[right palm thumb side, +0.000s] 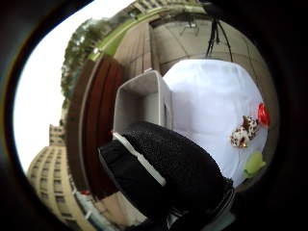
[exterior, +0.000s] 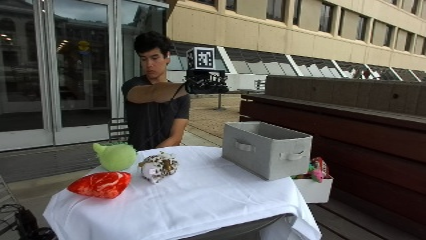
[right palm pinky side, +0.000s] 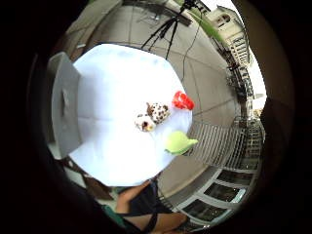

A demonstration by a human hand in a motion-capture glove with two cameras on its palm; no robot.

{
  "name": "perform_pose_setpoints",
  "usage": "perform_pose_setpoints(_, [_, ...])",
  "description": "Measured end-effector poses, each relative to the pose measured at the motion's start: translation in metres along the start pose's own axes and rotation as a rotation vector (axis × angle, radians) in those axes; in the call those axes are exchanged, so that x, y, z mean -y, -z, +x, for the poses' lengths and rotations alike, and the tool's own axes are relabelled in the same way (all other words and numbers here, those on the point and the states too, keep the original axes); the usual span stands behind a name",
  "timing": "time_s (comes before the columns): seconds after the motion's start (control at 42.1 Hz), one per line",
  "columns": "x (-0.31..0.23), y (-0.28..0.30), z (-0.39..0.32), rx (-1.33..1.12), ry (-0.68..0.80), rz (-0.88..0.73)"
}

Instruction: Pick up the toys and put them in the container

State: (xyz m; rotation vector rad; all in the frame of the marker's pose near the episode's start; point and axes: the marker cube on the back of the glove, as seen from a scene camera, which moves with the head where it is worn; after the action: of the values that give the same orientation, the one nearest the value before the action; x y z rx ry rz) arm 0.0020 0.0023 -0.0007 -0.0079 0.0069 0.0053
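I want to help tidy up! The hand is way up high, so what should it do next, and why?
Probably lower the gloved right hand toward the spotted plush toy and grasp it. The hand is raised well above the table and holds nothing, and all three toys, spotted, green and red, lie on the cloth outside the grey container.

An outdoor paved terrace of pale stone slabs (right palm pinky side: 204, 73) is seen in daylight. A bench covered with a white cloth (exterior: 200, 200) is set beside a long dark brown wooden slatted wall (exterior: 346, 115). Tall glass doors with grey metal frames (exterior: 66, 70) are seen behind, and a beige multi-storey building with rows of windows (exterior: 299, 25) rises beyond. A black tripod (right palm pinky side: 165, 31) is stood on the paving.
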Motion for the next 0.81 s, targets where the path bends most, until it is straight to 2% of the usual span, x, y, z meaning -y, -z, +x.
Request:
perform_pose_setpoints(0.19, [0.003, -0.001, 0.012, -0.019, 0.017, 0.001])
perform_pose_setpoints(0.309, [-0.002, 0.003, 0.010, -0.024, -0.155, -0.061])
perform_pose_setpoints(0.404, [-0.005, 0.002, 0.022, -0.032, -0.008, -0.008])
perform_pose_setpoints(0.523, [-0.013, 0.005, 0.038, -0.028, 0.056, 0.012])
perform_pose_setpoints(0.808, [-0.038, 0.001, 0.109, -0.023, 0.013, 0.001])
